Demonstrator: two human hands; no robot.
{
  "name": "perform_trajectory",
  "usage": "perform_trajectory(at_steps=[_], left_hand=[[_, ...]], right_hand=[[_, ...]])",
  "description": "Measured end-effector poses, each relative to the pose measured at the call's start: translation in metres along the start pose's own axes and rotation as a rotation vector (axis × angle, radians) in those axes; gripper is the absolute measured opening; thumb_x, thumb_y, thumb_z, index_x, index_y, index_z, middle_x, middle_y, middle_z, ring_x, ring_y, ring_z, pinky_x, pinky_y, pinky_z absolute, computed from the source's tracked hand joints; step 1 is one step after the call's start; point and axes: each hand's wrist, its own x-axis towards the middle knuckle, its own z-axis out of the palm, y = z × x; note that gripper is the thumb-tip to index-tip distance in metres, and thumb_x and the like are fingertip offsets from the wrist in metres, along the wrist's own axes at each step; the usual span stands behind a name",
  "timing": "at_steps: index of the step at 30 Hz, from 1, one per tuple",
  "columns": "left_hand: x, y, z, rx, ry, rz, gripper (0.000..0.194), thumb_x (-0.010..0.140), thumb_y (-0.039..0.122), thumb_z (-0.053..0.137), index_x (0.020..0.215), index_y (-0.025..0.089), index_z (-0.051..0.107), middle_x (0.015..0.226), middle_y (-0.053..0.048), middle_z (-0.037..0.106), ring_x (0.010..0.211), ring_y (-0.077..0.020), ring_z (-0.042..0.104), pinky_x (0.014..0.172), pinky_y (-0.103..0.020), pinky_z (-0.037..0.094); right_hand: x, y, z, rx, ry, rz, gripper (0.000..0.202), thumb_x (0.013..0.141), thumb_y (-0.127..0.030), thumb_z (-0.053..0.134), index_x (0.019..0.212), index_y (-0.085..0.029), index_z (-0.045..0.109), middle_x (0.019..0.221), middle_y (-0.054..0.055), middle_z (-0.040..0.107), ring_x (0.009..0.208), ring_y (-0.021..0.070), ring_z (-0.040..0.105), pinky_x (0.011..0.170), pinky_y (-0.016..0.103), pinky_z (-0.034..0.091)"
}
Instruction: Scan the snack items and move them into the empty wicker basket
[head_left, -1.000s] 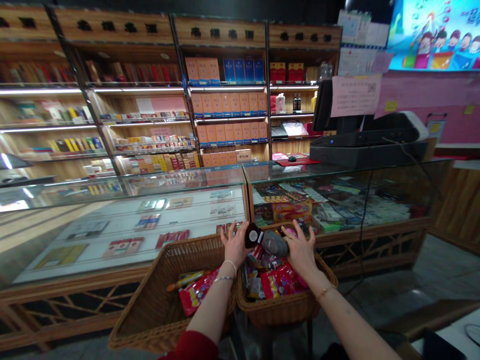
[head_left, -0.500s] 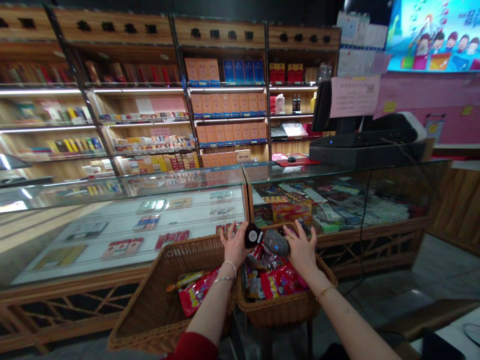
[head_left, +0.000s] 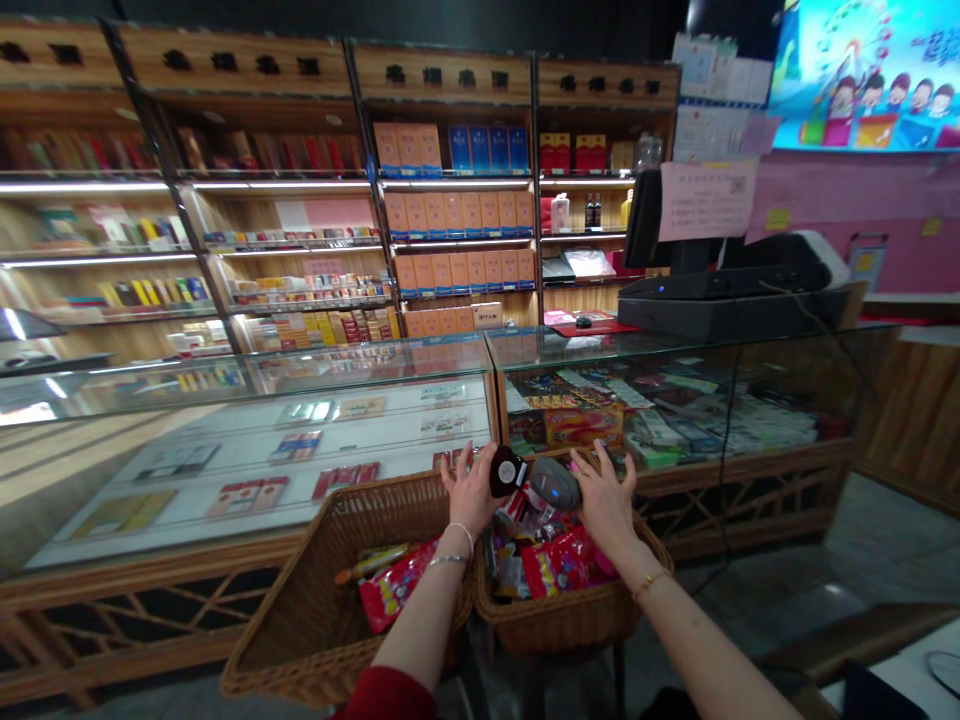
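Note:
My left hand (head_left: 469,492) is over the gap between two wicker baskets and holds a dark rounded item (head_left: 507,470) with a pale round label. My right hand (head_left: 606,500) holds a grey device (head_left: 555,484) with a small blue light, its other fingers spread. Both items hang side by side above the right basket (head_left: 559,625), which is full of packets, among them a red one (head_left: 559,562). The left basket (head_left: 270,640) holds a red packet (head_left: 394,590) and a yellowish stick-like item (head_left: 379,562).
Behind the baskets runs a glass display counter (head_left: 375,352) with small packs inside. A monitor (head_left: 646,225) and a black unit (head_left: 720,308) stand on it at the right, a cable hanging down the front. Stocked shelves (head_left: 457,240) line the wall.
The grey device and my right hand have shifted very slightly to the right. The left hand and its dark item look almost the same.

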Motion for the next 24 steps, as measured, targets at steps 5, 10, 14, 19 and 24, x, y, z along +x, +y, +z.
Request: perform_trajectory(at_steps=[5,10,14,19,24], left_hand=[[0.002,0.001,-0.003,-0.015,0.009,-0.012,0.087,0.069,0.04,0.079,0.147,0.034,0.042,0.147,-0.008,0.056,0.147,-0.0357,0.032,0.12,-0.067,-0.001],[0.004,0.004,-0.01,-0.001,0.023,-0.024,0.088,0.07,0.046,0.079,0.148,0.033,0.041,0.146,-0.008,0.057,0.146,-0.0346,0.033,0.12,-0.067,0.001],[0.006,0.007,-0.015,0.0,0.033,-0.031,0.088,0.07,0.049,0.079,0.148,0.033,0.041,0.145,-0.008,0.058,0.146,-0.0344,0.033,0.12,-0.068,0.002],[0.005,0.005,-0.02,-0.011,0.061,-0.023,0.085,0.072,0.055,0.076,0.147,0.032,0.042,0.143,-0.009,0.059,0.146,-0.0346,0.033,0.119,-0.069,0.001],[0.001,-0.004,-0.026,0.013,0.082,-0.014,0.091,0.068,0.062,0.077,0.147,0.031,0.043,0.14,-0.01,0.062,0.146,-0.0354,0.033,0.12,-0.068,0.001]], right_hand=[[0.002,-0.001,0.0,-0.023,0.031,0.0,0.036,0.086,-0.015,0.05,0.112,-0.028,0.071,0.146,0.0,0.055,0.148,0.03,0.027,0.118,0.064,0.003],[0.003,-0.003,-0.001,-0.029,0.078,-0.019,0.033,0.082,-0.015,0.055,0.107,-0.027,0.072,0.145,0.002,0.056,0.147,0.0312,0.029,0.116,0.065,0.005],[0.004,-0.005,-0.003,-0.017,0.109,-0.038,0.03,0.08,-0.015,0.058,0.104,-0.026,0.072,0.144,0.003,0.057,0.147,0.0324,0.029,0.116,0.065,0.006],[0.005,-0.01,-0.002,-0.003,0.137,-0.042,0.03,0.08,-0.015,0.057,0.105,-0.026,0.072,0.143,0.003,0.058,0.147,0.032,0.029,0.116,0.065,0.004],[0.005,-0.017,0.001,0.0,0.146,-0.061,0.033,0.083,-0.014,0.055,0.108,-0.026,0.071,0.144,0.002,0.057,0.147,0.0318,0.027,0.116,0.064,0.003]])
